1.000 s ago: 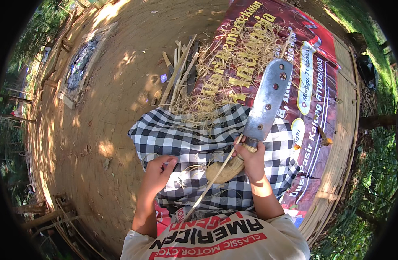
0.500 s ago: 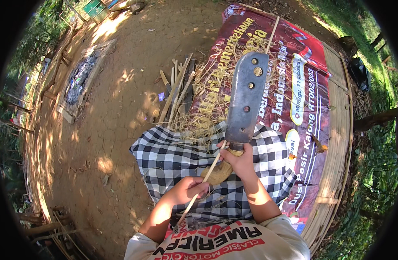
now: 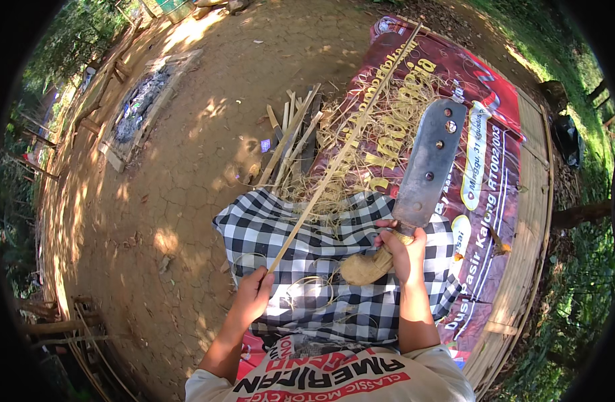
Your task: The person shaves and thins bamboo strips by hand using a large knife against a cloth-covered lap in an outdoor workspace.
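Observation:
My right hand (image 3: 402, 253) is closed round the pale, curved handle of a wide machete (image 3: 430, 161), near where handle meets blade. The dark blade has several round holes and points away from me, over the banner. Between thumb and fingers of my left hand (image 3: 255, 292) is the near end of a long, thin bamboo strip (image 3: 341, 155). This strip slants away to the far right, apart from the blade. A black-and-white checked cloth (image 3: 321, 248) covers my lap beneath both hands. Curly bamboo shavings (image 3: 406, 127) lie heaped beyond it, and a few thin curls rest on the cloth.
A dark red printed banner (image 3: 485, 228) covers much of a bamboo platform (image 3: 521, 268) on the right. Split bamboo pieces (image 3: 290, 144) lie on the bare earth left of the shavings. Farther left is a framed ash pit (image 3: 143, 104). A green drum (image 3: 176, 9) stands at the far edge.
The bamboo strip has come away from the machete handle and swung left with my left hand. My right hand has moved the machete to the right.

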A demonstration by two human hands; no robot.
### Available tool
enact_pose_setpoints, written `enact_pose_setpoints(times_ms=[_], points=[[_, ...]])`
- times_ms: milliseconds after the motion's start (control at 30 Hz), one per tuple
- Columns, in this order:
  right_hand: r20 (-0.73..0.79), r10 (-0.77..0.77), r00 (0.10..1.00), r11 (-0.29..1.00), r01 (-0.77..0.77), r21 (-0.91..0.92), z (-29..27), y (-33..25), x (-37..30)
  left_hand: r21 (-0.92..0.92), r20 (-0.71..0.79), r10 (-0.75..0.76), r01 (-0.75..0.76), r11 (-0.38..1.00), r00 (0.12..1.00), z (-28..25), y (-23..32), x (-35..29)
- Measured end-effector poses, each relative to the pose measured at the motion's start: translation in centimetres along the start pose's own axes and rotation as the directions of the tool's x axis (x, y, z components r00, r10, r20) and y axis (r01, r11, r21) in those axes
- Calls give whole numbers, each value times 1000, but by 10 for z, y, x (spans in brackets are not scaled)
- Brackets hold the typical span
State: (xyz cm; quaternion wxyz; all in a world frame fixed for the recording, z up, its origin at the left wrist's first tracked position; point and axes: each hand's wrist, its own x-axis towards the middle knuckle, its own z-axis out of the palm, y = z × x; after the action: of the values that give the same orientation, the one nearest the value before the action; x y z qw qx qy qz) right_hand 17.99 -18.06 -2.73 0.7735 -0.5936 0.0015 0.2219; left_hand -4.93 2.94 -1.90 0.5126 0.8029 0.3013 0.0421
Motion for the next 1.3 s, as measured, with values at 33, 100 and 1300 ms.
enact_pose_setpoints(times_ms=[33,100,1300], points=[[3,-14,1000,1000,14,-24,-1,-2,0,-5,-11,-11,11,1000,1000,-1,-20,-3],[16,-41,999,997,42,-71,-2,-4,1,-46,-19,-14,13,999,1000,-3,-34,-10],[839,-83,538,150,839,-523,95,63,12,277,-225,-53,116,954,973,-4,-59,-19]])
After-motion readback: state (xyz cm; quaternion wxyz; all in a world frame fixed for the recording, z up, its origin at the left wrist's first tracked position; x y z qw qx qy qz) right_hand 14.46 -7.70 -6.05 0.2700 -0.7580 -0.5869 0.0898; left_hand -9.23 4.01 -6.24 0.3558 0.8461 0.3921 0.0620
